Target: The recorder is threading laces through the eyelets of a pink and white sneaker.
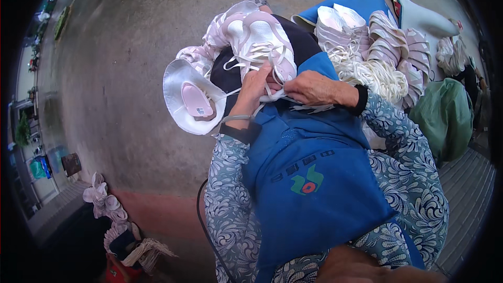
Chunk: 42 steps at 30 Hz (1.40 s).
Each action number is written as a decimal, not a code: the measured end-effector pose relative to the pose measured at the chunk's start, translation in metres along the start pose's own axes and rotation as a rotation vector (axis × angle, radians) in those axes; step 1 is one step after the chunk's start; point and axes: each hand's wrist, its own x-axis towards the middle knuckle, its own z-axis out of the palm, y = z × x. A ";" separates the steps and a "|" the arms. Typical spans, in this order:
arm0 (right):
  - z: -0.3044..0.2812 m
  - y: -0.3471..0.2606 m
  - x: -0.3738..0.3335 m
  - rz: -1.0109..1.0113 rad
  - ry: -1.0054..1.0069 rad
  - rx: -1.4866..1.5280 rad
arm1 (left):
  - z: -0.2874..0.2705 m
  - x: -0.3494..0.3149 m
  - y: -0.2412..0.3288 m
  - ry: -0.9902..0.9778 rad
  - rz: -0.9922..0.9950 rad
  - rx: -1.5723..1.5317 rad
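A white and pale pink shoe upper [268, 34] lies across my lap, its front toward me, with white laces threaded through part of its eyelets. My left hand [254, 91] is closed at the near end of the upper, its fingers pinching a white shoelace [273, 96]. Close beside it, my right hand [312, 89] also pinches lace, the fingertips partly hidden. Loose lace ends hang over the upper and my blue apron [314, 147]. To the left, another upper [175, 99] shows its white lining and a pink tongue [197, 99], with a lace stretching from it toward my left hand.
At the right stand nested stacks of uppers [387, 36] and a thick bundle of white laces [380, 78]. A green sack [443, 118] sits beyond my right arm. More uppers [105, 199] and pale laces [149, 251] lie at lower left by another person. Concrete floor [131, 73] spreads ahead.
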 end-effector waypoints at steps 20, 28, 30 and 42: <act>0.019 -0.057 0.012 -0.178 -0.171 0.505 | -0.009 -0.018 -0.003 -0.094 -0.057 -0.340; 0.007 -0.016 0.000 0.209 0.404 0.038 | 0.007 -0.033 0.000 0.107 0.001 -0.024; 0.011 -0.007 0.009 0.276 0.358 -0.133 | 0.017 -0.042 -0.006 0.134 0.116 0.219; 0.011 0.033 0.023 0.253 0.406 0.069 | 0.067 -0.132 0.020 -0.477 0.449 0.592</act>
